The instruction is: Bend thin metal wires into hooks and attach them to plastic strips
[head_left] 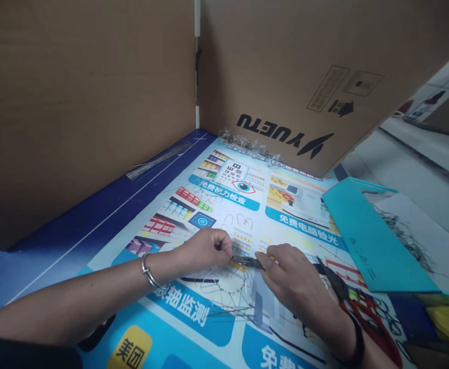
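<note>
My right hand [291, 274] grips a small pair of pliers [249, 262], their jaws pointing left. My left hand [209, 248] is closed in a pinch right at the jaws' tips, on what seems to be a thin wire, mostly hidden by the fingers. Just below both hands spreads a loose frame of bent thin wire [230, 294], lying over the printed sheet. Some short curved wire pieces [243, 221] rest beyond the hands.
Cardboard walls [94, 102] stand at the left and back. A heap of wire bits [251, 147] lies along the back wall, and straight wires [159, 160] lie at left. To the right are a teal folder [370, 241] with tangled wire [407, 236] and red-handled scissors [374, 328].
</note>
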Demonstrator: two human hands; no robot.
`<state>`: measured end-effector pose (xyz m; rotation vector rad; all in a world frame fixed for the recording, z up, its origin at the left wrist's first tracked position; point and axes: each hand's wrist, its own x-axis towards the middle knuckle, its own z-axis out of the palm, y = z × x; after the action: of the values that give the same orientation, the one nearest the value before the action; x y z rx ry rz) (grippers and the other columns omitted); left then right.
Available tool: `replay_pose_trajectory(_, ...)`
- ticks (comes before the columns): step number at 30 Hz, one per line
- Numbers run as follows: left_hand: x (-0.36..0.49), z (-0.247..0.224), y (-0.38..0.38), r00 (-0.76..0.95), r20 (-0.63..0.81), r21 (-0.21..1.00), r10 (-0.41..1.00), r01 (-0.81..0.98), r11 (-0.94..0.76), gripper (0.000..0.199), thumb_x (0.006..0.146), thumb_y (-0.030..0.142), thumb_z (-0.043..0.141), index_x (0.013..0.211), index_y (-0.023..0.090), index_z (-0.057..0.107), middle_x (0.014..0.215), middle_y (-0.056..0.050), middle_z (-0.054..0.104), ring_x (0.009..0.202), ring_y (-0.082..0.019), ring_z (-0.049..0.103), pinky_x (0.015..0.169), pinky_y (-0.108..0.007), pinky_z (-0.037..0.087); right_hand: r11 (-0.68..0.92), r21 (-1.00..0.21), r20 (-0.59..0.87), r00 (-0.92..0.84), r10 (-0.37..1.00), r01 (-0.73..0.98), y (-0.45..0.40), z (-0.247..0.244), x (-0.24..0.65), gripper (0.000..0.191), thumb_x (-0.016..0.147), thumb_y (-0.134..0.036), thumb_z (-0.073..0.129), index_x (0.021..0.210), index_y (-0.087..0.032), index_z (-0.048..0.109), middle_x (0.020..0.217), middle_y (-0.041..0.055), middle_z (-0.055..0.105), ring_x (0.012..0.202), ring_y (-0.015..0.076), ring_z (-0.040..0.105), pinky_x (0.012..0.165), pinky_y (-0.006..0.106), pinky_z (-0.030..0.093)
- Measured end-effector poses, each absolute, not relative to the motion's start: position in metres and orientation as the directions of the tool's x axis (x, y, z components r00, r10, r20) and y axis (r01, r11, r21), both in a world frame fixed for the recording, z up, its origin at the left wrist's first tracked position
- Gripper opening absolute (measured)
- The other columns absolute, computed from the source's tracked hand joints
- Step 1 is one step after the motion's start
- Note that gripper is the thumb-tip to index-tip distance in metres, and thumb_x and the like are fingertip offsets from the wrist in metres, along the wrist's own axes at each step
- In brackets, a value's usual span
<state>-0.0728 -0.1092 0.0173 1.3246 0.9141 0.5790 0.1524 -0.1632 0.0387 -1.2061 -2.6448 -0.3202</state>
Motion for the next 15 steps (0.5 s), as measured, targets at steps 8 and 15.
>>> replay_pose_trajectory(8, -0.0721, 0.0201, -0.1107, 0.535, -0.275, 0.961, 0.799, 0.127, 0.247, 0.009, 0.058, 0.009, 0.058, 0.064, 0.015, 0.056, 0.060, 0.003, 0.057, 0.053, -0.008, 0.049, 0.051, -0.022, 0.037, 0.640, 0.225, 0.291, -0.677, 0.676, 0.735, -0.1631, 0.0458, 0.1506, 0.019, 0.086, -0.014, 0.047, 0.100, -0.015, 0.059, 0.084, 0.0080, 0.058, 0.078, 0.0219, 0.047, 0.069, 0.034, 0.033)
replay_pose_trajectory(15, -0.0736, 0.0243, -0.1112, 0.559, -0.294, 0.953, 0.776, 0.103, 0.286, 0.009, 0.058, 0.010, 0.059, 0.065, 0.014, 0.057, 0.058, 0.003, 0.056, 0.052, -0.008, 0.048, 0.052, -0.021, 0.037, 0.632, 0.253, 0.277, -0.681, 0.678, 0.732, -0.1622, 0.0425, 0.1533, 0.019, 0.083, -0.015, 0.053, 0.101, -0.016, 0.058, 0.084, 0.0062, 0.057, 0.077, 0.0217, 0.046, 0.069, 0.034, 0.033)
